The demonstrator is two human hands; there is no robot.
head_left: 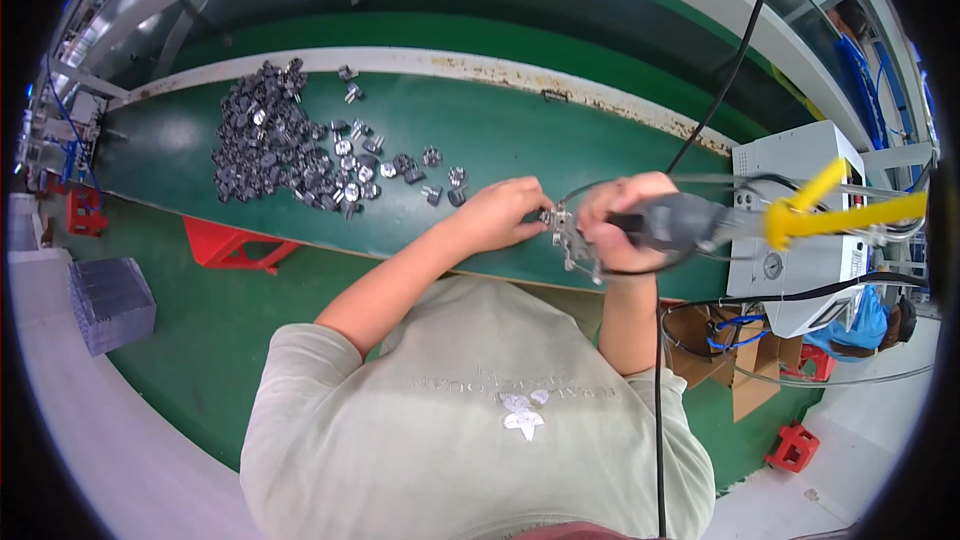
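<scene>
My left hand (503, 217) rests on the green bench, thumb and fingers closed on a small dark part that is mostly hidden at the fingertips. My right hand (622, 225) is wrapped round a dark grey power screwdriver (685, 223), blurred by motion, with a cable and clear hose about it. A metal bracket-like piece (572, 237) at the tool's front end sits between my hands, close to the left fingertips. Left of my left hand lies a large pile of small black parts with metal prongs (265, 135); several loose ones (432, 194) are scattered nearer to it.
A white machine with a gauge (790, 225) stands at the right, with a bright yellow piece (835, 208) in front of it. A black cable (745, 55) hangs down across the bench. Red stools (235, 245), a cardboard box (750, 365) and another person's blue clothing (860, 325) are around.
</scene>
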